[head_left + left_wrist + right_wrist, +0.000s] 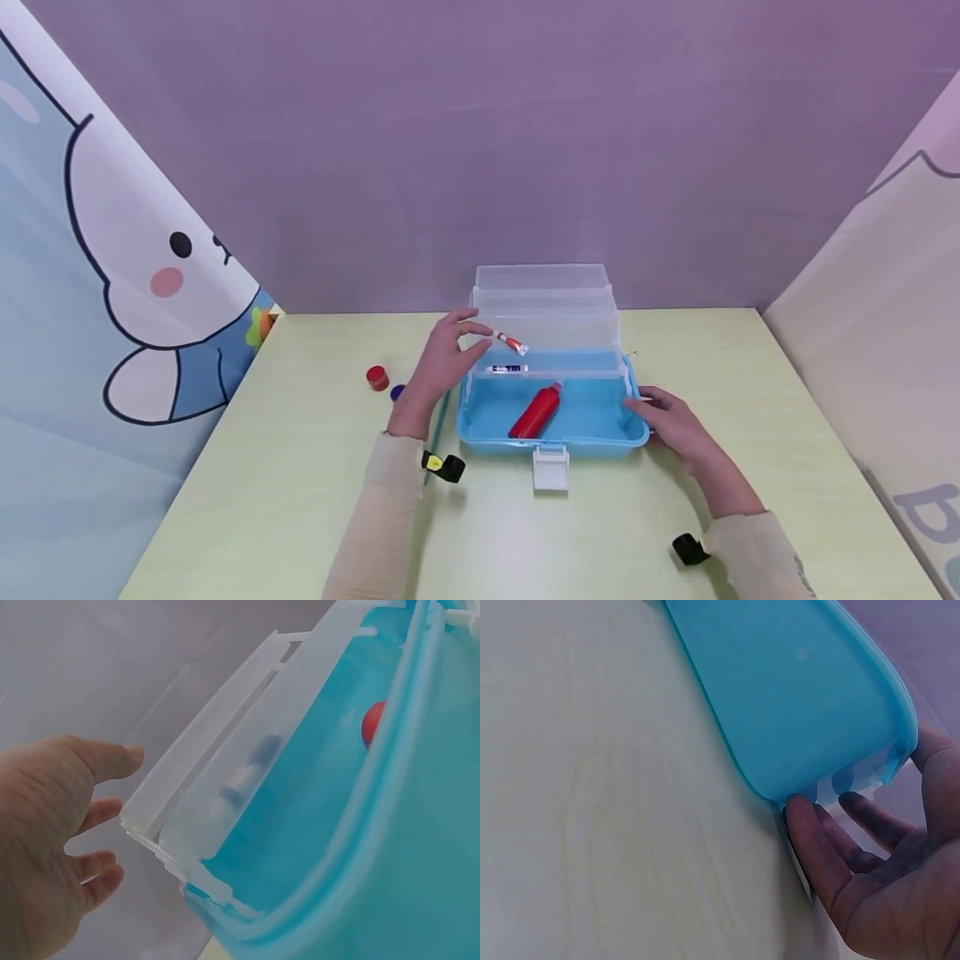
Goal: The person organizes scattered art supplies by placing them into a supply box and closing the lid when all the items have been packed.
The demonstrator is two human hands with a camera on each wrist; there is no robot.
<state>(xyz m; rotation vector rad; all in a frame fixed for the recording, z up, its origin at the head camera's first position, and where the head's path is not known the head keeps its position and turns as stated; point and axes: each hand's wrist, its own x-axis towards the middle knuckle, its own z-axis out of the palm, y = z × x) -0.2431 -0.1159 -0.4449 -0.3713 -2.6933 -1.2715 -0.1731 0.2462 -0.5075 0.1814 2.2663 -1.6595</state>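
A light blue plastic box (480,437) stands with its clear lid (540,277) raised at the back and translucent trays (315,690) across its rear. In its bottom lies a red bottle (537,413). A small white-and-dark-blue tube (507,368) shows in the lower tray. Just past the fingertips of my left hand (447,350), a small red-and-white tube (513,343) overlaps the tray area; the left wrist view shows nothing between its loosely spread fingers. My right hand (675,425) grips the box's right end, thumb over the rim and fingers against the outside.
On the table (285,500), left of the box, are a red round jar (377,378) and a dark blue lid-like thing (397,392), partly behind the left wrist. A thin teal stick (441,425) lies along the box's left side. A white latch (551,469) hangs from its front.
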